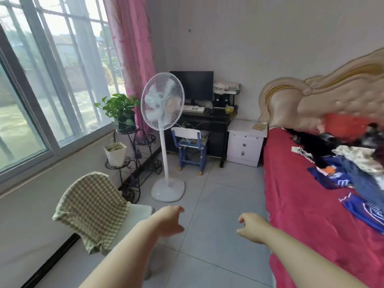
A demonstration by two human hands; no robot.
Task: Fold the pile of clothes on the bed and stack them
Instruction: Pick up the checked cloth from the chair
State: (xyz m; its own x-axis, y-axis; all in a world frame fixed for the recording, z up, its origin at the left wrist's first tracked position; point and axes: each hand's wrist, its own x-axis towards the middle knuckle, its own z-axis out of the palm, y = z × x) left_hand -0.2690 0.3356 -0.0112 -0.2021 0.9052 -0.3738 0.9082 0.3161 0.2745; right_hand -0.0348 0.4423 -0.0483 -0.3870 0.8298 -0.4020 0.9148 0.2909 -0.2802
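Left hand (169, 220) and right hand (252, 227) hover empty; clothes (353, 177) lettering is blurred.

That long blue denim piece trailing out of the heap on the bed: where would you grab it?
Probably at its loose lower end. The denim piece runs out of the clothes pile across the red bedspread, while its upper end seems tucked under other garments. Come from the floor side of the bed, where the right hand is nearer, and pinch that free end.
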